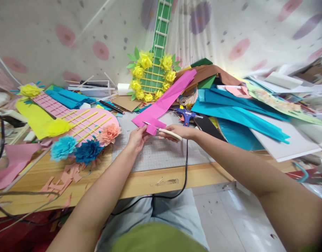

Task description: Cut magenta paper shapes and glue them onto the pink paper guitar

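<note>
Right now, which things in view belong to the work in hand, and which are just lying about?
In hand:
- bright pink piece, at the left hand
- scissors, in the right hand
- gridded mat, beneath

Lying about, apparently unused:
- glue gun
- blue paper
- peach scraps
- pink guitar shape
</note>
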Available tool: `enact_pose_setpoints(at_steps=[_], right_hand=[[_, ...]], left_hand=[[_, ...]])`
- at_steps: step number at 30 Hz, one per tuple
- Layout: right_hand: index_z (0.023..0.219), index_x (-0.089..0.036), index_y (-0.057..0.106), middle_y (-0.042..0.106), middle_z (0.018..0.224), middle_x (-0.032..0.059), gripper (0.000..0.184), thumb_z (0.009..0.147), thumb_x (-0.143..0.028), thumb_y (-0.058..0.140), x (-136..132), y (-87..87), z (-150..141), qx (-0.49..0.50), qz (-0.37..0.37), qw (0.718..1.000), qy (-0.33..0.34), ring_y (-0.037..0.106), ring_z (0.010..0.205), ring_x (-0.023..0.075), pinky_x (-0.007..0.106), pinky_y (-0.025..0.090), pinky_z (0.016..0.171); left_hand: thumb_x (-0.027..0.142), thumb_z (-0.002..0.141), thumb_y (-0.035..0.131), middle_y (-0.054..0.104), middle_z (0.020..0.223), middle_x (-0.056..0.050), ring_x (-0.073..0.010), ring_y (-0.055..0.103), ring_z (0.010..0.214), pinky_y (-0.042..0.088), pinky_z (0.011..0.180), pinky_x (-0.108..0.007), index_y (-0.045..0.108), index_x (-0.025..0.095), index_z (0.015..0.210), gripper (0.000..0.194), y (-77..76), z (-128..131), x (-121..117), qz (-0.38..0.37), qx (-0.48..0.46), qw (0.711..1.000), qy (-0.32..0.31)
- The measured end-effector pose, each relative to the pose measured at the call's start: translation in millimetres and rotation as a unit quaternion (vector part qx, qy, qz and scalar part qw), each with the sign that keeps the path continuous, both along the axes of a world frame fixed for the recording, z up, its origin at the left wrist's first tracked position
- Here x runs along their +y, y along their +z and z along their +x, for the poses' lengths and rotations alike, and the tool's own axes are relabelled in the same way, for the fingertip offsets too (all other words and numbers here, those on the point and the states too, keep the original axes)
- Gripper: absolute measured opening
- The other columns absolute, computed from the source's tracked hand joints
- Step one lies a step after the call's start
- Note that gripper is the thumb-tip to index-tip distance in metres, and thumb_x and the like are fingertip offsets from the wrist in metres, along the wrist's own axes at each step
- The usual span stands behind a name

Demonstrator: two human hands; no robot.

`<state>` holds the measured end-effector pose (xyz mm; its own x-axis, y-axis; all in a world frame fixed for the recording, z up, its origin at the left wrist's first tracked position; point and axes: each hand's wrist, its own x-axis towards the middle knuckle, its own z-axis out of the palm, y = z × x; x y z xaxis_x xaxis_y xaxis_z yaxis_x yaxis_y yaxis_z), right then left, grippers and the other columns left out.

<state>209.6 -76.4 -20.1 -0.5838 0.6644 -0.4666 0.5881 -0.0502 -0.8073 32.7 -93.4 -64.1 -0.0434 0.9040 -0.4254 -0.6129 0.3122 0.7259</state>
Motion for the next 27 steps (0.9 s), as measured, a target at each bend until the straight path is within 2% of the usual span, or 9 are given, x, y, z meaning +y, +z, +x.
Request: enact_pose_setpoints(at_steps=[5, 9, 12, 15, 18, 21, 24, 27], right_hand=[[0.079, -0.013, 0.058, 0.04, 0.048, -0.0068, 0.048, 0.063, -0.058, 0.059, 2.3, -6.9, 1.5, -0.008, -0.002, 1.0, -0.004, 0.038, 0.038, 0.004, 0.019, 0.031, 0.038], [0.072, -0.013, 0.054, 0.04, 0.048, -0.0068, 0.046, 0.062, -0.057, 0.06, 1.9, -11.1, 2.1, -0.004, -0.003, 1.0, -0.01, 0.038, 0.038, 0.0042, 0.02, 0.031, 0.037], [0.068, -0.013, 0.052, 0.041, 0.049, -0.006, 0.044, 0.064, -0.056, 0.059, -0.7, -4.9, 5.1, 0.015, -0.008, 1.0, 0.011, 0.039, 0.039, 0.0045, 0.02, 0.031, 0.038], [0.065, -0.014, 0.05, 0.044, 0.049, -0.0045, 0.042, 0.066, -0.055, 0.058, -1.6, 4.9, 11.3, 0.029, 0.025, 0.999, 0.021, 0.041, 0.041, 0.005, 0.02, 0.031, 0.04], [0.063, -0.015, 0.048, 0.049, 0.051, -0.0021, 0.04, 0.067, -0.053, 0.059, 1.4, 6.1, 15.7, -0.013, 0.1, 0.994, -0.04, 0.045, 0.045, 0.007, 0.021, 0.032, 0.044], [0.068, -0.015, 0.049, 0.054, 0.06, 0.0012, 0.038, 0.065, -0.051, 0.06, 6.7, -6.4, 11.8, -0.044, 0.185, 0.971, -0.144, 0.05, 0.055, 0.0108, 0.022, 0.036, 0.05], [0.084, -0.015, 0.05, 0.058, 0.075, 0.0039, 0.038, 0.068, -0.05, 0.057, 10.3, -22.4, -1.8, 0.051, 0.196, 0.958, -0.204, 0.054, 0.066, 0.0131, 0.024, 0.041, 0.057], [0.091, -0.016, 0.047, 0.056, 0.083, 0.003, 0.04, 0.065, -0.043, 0.062, 9.6, -28.3, -19.5, 0.117, 0.212, 0.945, -0.22, 0.052, 0.072, 0.012, 0.024, 0.042, 0.065]], left_hand=[[0.011, 0.074, 0.057, 0.063, 0.059, -0.006, -0.0109, 0.06, 0.054, 0.05, 0.058, -0.021, 0.06, 0.008, 0.068, 0.007, 1.6, 1.5, -1.8, -0.022, 0.02, 1.0, -0.011], [0.009, 0.074, 0.055, 0.063, 0.06, -0.008, -0.012, 0.06, 0.053, 0.05, 0.053, -0.022, 0.06, 0.006, 0.069, 0.008, 3.3, 0.6, -3.3, -0.021, 0.041, 0.999, -0.017], [0.009, 0.073, 0.055, 0.062, 0.059, -0.007, -0.0111, 0.058, 0.049, 0.05, 0.05, -0.022, 0.059, 0.007, 0.067, 0.008, 7.8, -6.6, -1.5, -0.009, 0.071, 0.997, -0.016], [0.011, 0.071, 0.058, 0.06, 0.056, -0.003, -0.0087, 0.055, 0.047, 0.05, 0.053, -0.023, 0.056, 0.01, 0.065, 0.007, 13.2, -19.4, 4.4, 0.041, 0.098, 0.994, 0.033], [0.017, 0.069, 0.061, 0.059, 0.058, 0.0, -0.0079, 0.055, 0.052, 0.05, 0.058, -0.023, 0.055, 0.011, 0.066, 0.009, 13.3, -28.8, 11.0, 0.097, 0.117, 0.985, 0.08], [0.021, 0.068, 0.063, 0.058, 0.06, 0.002, -0.0081, 0.054, 0.053, 0.047, 0.057, -0.021, 0.055, 0.014, 0.069, 0.01, 5.9, -27.2, 11.8, 0.134, 0.171, 0.972, 0.091], [0.021, 0.067, 0.064, 0.056, 0.061, 0.003, -0.0082, 0.051, 0.055, 0.042, 0.056, -0.017, 0.058, 0.017, 0.069, 0.009, -2.8, -15.6, 4.2, 0.19, 0.278, 0.938, 0.087], [0.021, 0.067, 0.065, 0.057, 0.064, 0.002, -0.0085, 0.049, 0.058, 0.038, 0.057, -0.015, 0.06, 0.018, 0.068, 0.006, -5.7, -2.7, -6.6, 0.243, 0.343, 0.905, 0.063]])
